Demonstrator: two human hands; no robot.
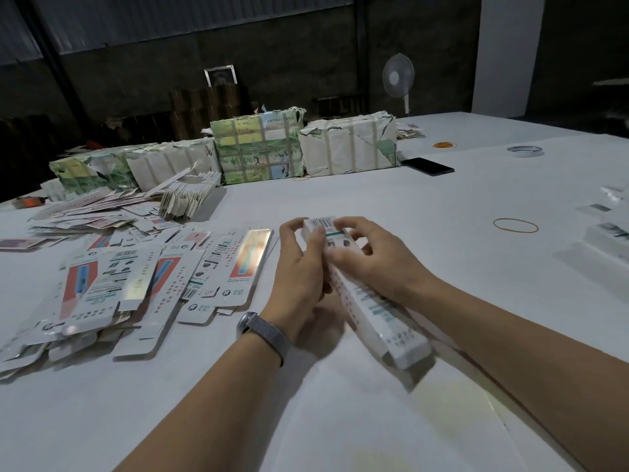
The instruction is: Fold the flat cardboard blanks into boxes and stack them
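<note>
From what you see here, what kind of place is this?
Probably a small packing workshop or warehouse. Wrapped, strapped bundles line the far side of a big white table, loose flat blanks lie heaped on the left, and both hands hold a long box being folded.

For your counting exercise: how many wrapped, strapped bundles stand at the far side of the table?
3. A torn bundle lies far left, a green printed bundle stands in the middle, and a white bundle sits to its right. More may be hidden behind them.
</note>
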